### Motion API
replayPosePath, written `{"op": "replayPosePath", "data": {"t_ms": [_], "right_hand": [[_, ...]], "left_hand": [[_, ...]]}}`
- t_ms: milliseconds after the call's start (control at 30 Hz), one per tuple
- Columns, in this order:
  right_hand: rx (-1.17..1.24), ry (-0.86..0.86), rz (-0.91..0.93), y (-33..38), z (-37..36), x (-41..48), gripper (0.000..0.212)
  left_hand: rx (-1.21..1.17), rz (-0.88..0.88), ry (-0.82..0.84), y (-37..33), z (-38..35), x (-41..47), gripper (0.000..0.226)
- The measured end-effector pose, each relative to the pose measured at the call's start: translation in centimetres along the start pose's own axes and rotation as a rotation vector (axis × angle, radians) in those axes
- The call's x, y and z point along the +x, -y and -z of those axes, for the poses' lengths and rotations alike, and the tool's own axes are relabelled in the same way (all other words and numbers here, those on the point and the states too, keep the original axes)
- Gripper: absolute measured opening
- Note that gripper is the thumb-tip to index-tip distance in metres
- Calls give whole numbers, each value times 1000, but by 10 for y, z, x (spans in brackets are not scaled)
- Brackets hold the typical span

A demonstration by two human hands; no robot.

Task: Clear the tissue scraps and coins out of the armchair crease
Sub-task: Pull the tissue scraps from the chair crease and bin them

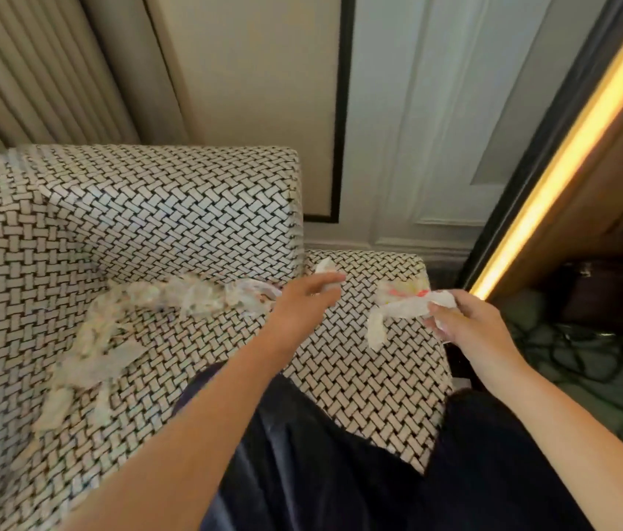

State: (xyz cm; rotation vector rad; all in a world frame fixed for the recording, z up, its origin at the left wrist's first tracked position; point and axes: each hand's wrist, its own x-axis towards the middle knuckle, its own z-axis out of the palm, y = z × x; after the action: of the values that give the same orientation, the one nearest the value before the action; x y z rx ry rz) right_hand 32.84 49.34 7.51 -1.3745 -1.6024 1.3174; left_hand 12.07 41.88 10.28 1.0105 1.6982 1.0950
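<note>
A woven black-and-white armchair [172, 224] fills the left and middle of the view. Several white tissue scraps [187, 297] lie along the crease between seat and backrest and trail down the left side [84, 362]. My left hand [302, 304] reaches to the crease's right end, its fingers curled on a small white scrap [326, 269] that sticks up behind them. My right hand [467, 327] hovers over the right armrest and pinches a crumpled tissue strip [398, 312] with pink marks. No coins are visible.
The right armrest [379, 373] lies under my right hand. Dark trousers [321, 454] cover the seat front. A white panelled wall [417, 147] and beige curtain [34, 70] stand behind. A lit cabinet edge [570, 155], a dark bag [601, 297] and cables are on the right.
</note>
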Motion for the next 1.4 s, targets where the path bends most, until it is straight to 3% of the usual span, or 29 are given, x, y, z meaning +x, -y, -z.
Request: {"op": "replayPosePath", "data": {"t_ms": [233, 600, 867, 1067, 1233, 1400], "right_hand": [[321, -348, -397, -89, 75, 23, 14], [629, -479, -658, -172, 111, 36, 8], [744, -368, -741, -171, 107, 46, 15], [753, -117, -681, -157, 109, 44, 57], [669, -68, -596, -129, 105, 44, 54], [602, -18, -456, -78, 90, 41, 37]], "left_hand": [[-192, 267, 264, -2, -122, 36, 29], [-76, 301, 523, 4, -209, 70, 36], [-32, 255, 586, -2, -214, 74, 33], [-37, 226, 579, -7, -204, 71, 32], [-55, 216, 528, -13, -179, 63, 32], [-120, 174, 414, -19, -127, 43, 26]]}}
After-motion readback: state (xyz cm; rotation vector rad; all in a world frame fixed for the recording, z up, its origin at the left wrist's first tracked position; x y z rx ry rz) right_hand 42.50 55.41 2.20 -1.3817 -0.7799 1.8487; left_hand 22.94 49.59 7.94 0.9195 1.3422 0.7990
